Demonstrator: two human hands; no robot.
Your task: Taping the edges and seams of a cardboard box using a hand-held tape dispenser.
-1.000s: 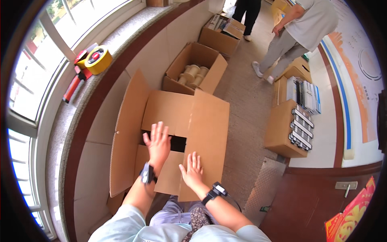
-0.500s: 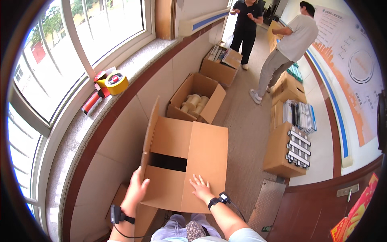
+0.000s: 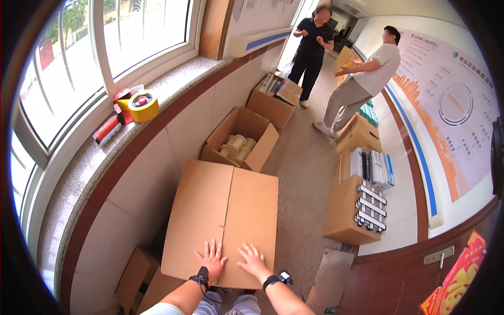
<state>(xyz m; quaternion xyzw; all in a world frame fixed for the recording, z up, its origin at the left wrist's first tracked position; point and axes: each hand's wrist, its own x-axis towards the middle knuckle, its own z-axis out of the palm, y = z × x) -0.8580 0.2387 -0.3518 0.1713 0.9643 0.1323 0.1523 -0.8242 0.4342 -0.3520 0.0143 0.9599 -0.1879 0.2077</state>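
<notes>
Both hands: placed side by side on the near end of a large carton (image 3: 212, 223), palms down, grasping nothing.
Left hand (image 3: 212, 261): spread wide, fingers extended away from the wearer; lies on the left flap (image 3: 198, 205), thumb close to the centre seam.
Right hand (image 3: 254, 261): likewise opened out, fingers splayed; lies on the right flap (image 3: 253, 210), a little right of the seam.
Large carton: directly beneath both hands, most of its top reaching beyond the fingertips; the two flaps lie folded down and meet along the seam.
Open carton (image 3: 264, 148): just beyond the large carton, by the wall; contains pale spools (image 3: 237, 148).
Window sill (image 3: 79, 194): at left, well apart from the hands; bears a tape dispenser (image 3: 122, 113) with yellow roll.
Corridor floor (image 3: 296, 173): two people (image 3: 310, 52) stand farther along it.
</notes>
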